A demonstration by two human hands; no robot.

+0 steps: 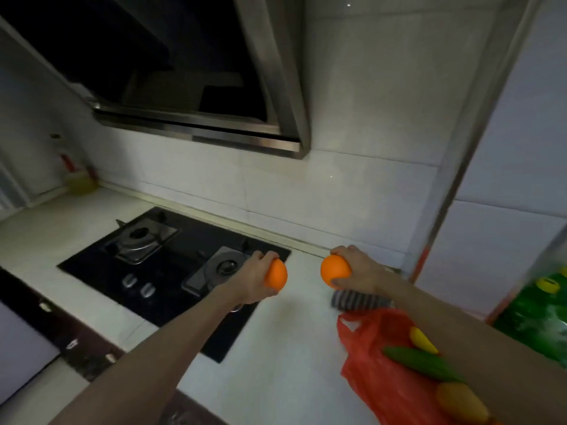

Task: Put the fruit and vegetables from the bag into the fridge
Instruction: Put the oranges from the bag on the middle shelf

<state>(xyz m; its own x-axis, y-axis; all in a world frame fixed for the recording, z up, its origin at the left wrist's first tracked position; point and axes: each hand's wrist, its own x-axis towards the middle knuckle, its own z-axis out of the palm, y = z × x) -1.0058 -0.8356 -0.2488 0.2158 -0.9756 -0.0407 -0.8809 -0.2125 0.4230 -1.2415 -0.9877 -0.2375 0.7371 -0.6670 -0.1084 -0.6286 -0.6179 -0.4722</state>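
Observation:
My left hand [256, 277] grips an orange [277, 279] above the right edge of the black stove. My right hand [359, 266] grips a second orange [334, 269] over the white counter near the wall. A red plastic bag [374, 357] lies open on the counter at the lower right. On it rest a green cucumber [420, 363], a small yellow fruit [422, 340] and an orange-yellow fruit [461, 403]. My right forearm crosses over the bag. At the far right edge an open fridge door shelf holds green bottles [534, 314].
A black two-burner gas stove [147, 271] is set into the white counter [282, 357]. A steel range hood [196, 124] hangs above it. A striped grey cloth [356, 300] lies by the wall. A yellow-green container [80, 184] stands in the far left corner.

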